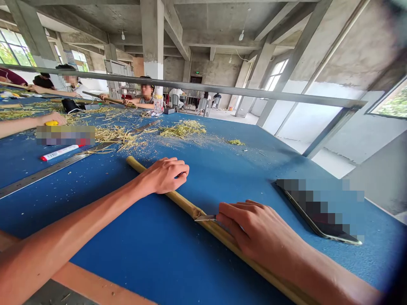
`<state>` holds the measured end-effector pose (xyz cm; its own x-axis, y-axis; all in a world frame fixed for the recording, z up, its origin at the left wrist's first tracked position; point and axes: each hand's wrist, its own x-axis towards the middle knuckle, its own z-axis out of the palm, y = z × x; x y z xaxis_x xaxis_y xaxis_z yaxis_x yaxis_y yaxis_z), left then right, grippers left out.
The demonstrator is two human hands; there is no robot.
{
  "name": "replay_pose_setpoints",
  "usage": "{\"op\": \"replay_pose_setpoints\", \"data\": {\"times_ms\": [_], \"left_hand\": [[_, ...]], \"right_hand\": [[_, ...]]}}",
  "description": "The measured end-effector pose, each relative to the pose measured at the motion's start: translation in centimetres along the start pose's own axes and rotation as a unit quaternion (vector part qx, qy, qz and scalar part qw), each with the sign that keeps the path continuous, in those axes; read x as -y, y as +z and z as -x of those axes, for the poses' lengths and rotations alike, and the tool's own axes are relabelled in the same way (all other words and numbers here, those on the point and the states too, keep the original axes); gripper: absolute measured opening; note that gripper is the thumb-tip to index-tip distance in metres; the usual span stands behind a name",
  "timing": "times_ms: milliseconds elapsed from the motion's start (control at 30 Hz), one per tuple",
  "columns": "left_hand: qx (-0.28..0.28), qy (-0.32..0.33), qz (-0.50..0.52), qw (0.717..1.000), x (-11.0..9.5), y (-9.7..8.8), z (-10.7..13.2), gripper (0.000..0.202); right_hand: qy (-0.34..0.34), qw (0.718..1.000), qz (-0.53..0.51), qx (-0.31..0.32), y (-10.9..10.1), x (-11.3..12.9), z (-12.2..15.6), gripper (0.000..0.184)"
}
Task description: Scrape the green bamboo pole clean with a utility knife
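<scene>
Both bare forearms point(73, 224) come nearest the camera. Beyond the left one, the left hand point(168, 174) lies curled across a bamboo pole point(181, 201); whether its palm grips cannot be seen. Closed around a knife point(206, 218), handle hidden, the right hand point(251, 224) holds the blade against the pole's joint, just ahead of its fingers. A phone point(313, 207) rests on the surface point(143, 250) right of that hand; shavings point(182, 129) lie beyond the left hand.

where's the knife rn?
Head view, just below centre: the knife is in the right hand, its blade at the pole beside a joint.
</scene>
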<state>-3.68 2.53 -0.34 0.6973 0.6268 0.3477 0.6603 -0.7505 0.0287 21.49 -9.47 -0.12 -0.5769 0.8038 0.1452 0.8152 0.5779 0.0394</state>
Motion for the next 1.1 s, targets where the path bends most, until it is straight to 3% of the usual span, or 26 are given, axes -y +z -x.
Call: {"op": "replay_pose_setpoints", "data": {"times_ms": [833,1100], "left_hand": [[0.026,-0.003,0.014,1.0,0.0,-0.5,0.5,0.02],[0.027,-0.007,0.017,0.999,0.0,-0.5,0.4,0.02]], "right_hand": [[-0.002,0.999,0.011,0.036,-1.7,-0.8,0.6,0.031],[-0.033,0.999,-0.003,-0.001,-1.7,-1.6,4.5,0.023]]}}
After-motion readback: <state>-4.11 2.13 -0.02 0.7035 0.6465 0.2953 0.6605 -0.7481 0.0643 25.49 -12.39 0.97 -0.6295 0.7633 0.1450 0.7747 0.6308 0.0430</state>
